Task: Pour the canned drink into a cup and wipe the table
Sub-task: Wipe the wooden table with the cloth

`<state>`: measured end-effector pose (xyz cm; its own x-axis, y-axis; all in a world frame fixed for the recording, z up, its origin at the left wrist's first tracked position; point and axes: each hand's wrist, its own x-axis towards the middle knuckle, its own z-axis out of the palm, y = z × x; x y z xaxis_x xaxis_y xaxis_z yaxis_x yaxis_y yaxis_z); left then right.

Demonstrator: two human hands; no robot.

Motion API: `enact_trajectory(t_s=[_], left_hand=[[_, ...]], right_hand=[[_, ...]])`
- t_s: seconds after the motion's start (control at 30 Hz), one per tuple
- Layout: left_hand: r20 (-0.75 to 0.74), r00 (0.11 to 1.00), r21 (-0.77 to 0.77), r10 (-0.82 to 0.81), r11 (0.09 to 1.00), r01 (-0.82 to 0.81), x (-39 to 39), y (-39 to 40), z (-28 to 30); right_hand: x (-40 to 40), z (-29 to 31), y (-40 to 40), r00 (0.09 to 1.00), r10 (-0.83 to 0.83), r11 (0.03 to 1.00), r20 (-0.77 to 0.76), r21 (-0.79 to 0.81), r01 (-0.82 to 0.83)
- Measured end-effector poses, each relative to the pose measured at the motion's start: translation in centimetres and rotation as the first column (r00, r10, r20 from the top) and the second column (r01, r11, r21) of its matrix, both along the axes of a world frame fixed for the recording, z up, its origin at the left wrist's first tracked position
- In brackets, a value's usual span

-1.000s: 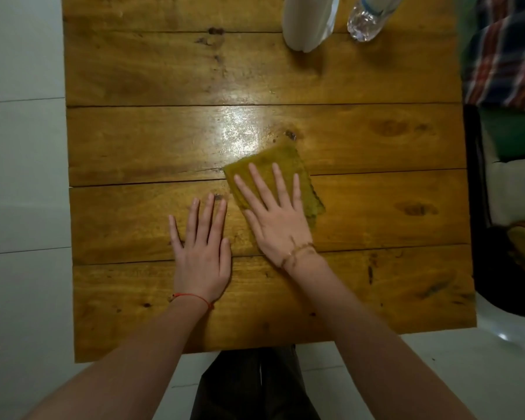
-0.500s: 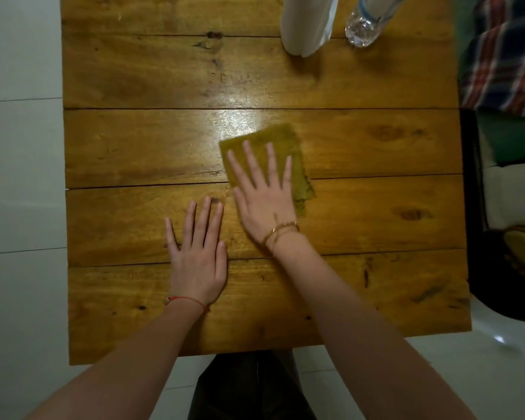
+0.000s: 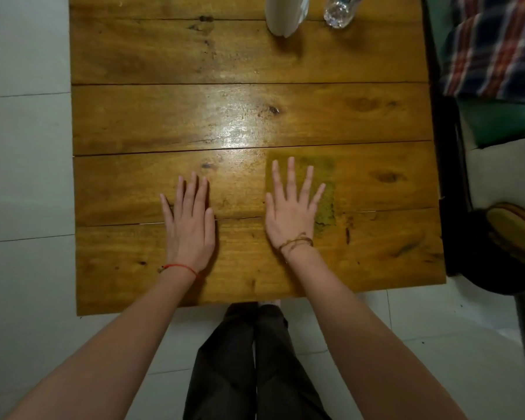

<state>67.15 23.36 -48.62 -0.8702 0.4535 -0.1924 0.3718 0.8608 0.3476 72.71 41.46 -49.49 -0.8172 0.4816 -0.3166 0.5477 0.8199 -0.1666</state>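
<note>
A yellow-green cloth (image 3: 326, 189) lies flat on the wooden table (image 3: 164, 122). My right hand (image 3: 290, 207) presses down on it with fingers spread and straight, covering its left half. My left hand (image 3: 190, 222) rests flat on the bare wood to the left of the cloth, fingers straight and close together. At the table's far edge stands a white cup (image 3: 285, 13), cut off by the frame. No can is in view.
A clear plastic bottle (image 3: 338, 10) stands to the right of the cup at the far edge. A chair with plaid fabric (image 3: 497, 50) and a dark bag (image 3: 497, 247) crowd the table's right side. White floor tiles lie to the left.
My right hand has slid the cloth to the right and toward me, away from the glossy patch. The left hand stays flat in the same place.
</note>
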Motion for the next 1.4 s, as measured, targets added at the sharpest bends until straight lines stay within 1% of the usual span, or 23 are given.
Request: enact_trajectory(t_s=[0.07,0.1,0.2,0.27,0.33,0.37,0.43,0.47,0.53,0.57,0.63,0.7,0.73,0.87,0.97,1.03,1.1,1.17,1.2,1.27,1.3,1.33,1.4], left_hand=[[-0.002,0.998,0.065,0.059,0.996,-0.059,1.9,-0.9,0.5],[0.009,0.995,0.102,0.097,0.99,-0.097,3.0,-1.3,0.7],[0.041,0.975,0.174,0.218,0.959,-0.222,6.5,-2.0,1.5],[0.088,0.955,0.173,0.282,0.94,-0.293,8.6,-2.0,2.2],[0.155,0.93,0.174,0.333,0.917,-0.358,10.2,-1.7,2.7],[0.187,0.918,0.183,0.349,0.906,-0.382,10.8,-1.5,2.8],[0.262,0.892,0.202,0.367,0.883,-0.423,11.5,-1.0,3.0],[0.311,0.87,0.206,0.383,0.866,-0.455,11.8,-0.6,3.1],[0.388,0.807,0.189,0.445,0.818,-0.543,12.0,0.3,3.2],[0.408,0.774,0.17,0.484,0.793,-0.585,11.9,0.7,3.3],[0.435,0.707,0.11,0.558,0.746,-0.656,11.6,1.4,3.4],[0.461,0.642,0.032,0.613,0.711,-0.702,11.0,1.8,3.4],[0.471,0.622,0.004,0.626,0.703,-0.711,10.7,2.0,3.4],[0.495,0.605,-0.033,0.624,0.709,-0.704,10.0,2.5,3.5],[0.507,0.606,-0.032,0.613,0.716,-0.697,9.7,2.4,3.4],[0.538,0.593,-0.011,0.599,0.708,-0.706,9.5,2.2,3.6],[0.593,0.558,0.013,0.58,0.687,-0.727,9.1,1.9,4.0],[0.667,0.503,0.052,0.549,0.64,-0.767,8.4,1.4,4.5],[0.712,0.469,0.071,0.523,0.611,-0.788,7.8,1.2,4.7],[0.795,0.402,0.104,0.454,0.552,-0.828,6.2,0.8,5.4],[0.825,0.383,0.127,0.417,0.523,-0.843,5.1,0.6,5.8],[0.843,0.379,0.157,0.382,0.499,-0.852,4.0,0.5,6.2],[0.861,0.387,0.214,0.329,0.457,-0.864,1.1,0.2,7.1]], right_hand=[[1.4,0.2,-2.8,0.989,0.149,0.988,0.001,-0.032,-0.148],[2.4,0.4,-4.1,0.982,0.188,0.981,-0.004,-0.056,-0.188],[5.4,1.3,-7.1,0.976,0.218,0.963,-0.019,-0.157,-0.218],[7.4,2.1,-8.4,0.976,0.215,0.955,-0.019,-0.207,-0.214],[8.9,2.8,-8.9,0.982,0.182,0.933,-0.05,-0.306,-0.189],[9.3,3.2,-8.7,0.988,0.13,0.911,-0.082,-0.383,-0.151],[9.9,4.3,-7.9,0.982,-0.098,0.856,-0.159,-0.518,0.002],[10.1,4.8,-7.1,0.949,-0.245,0.842,-0.199,-0.529,0.107],[10.4,5.1,-4.8,0.844,-0.475,0.828,-0.249,-0.45,0.333],[10.4,5.2,-3.7,0.807,-0.545,0.803,-0.226,-0.416,0.426],[10.3,5.1,-2.1,0.792,-0.604,0.745,-0.084,-0.413,0.524],[10.0,5.0,-1.6,0.818,-0.572,0.724,0.066,-0.429,0.54],[9.8,5.0,-1.6,0.829,-0.549,0.725,0.108,-0.432,0.536],[8.7,5.5,-2.3,0.827,-0.514,0.717,0.227,-0.415,0.559],[8.1,5.4,-2.8,0.789,-0.53,0.665,0.309,-0.426,0.613],[7.9,5.4,-2.9,0.773,-0.544,0.622,0.325,-0.463,0.632],[7.6,5.7,-2.7,0.77,-0.554,0.58,0.318,-0.517,0.63],[7.2,6.0,-2.4,0.751,-0.58,0.492,0.317,-0.598,0.633],[6.8,6.1,-2.2,0.72,-0.605,0.411,0.339,-0.642,0.647],[5.3,6.4,-2.2,0.63,-0.659,0.191,0.412,-0.718,0.669],[4.3,6.1,-2.4,0.584,-0.679,0.101,0.445,-0.732,0.674],[3.4,5.5,-2.5,0.549,-0.694,0.035,0.466,-0.74,0.672],[1.1,3.5,-2.8,0.531,-0.706,-0.039,0.469,-0.774,0.632]])
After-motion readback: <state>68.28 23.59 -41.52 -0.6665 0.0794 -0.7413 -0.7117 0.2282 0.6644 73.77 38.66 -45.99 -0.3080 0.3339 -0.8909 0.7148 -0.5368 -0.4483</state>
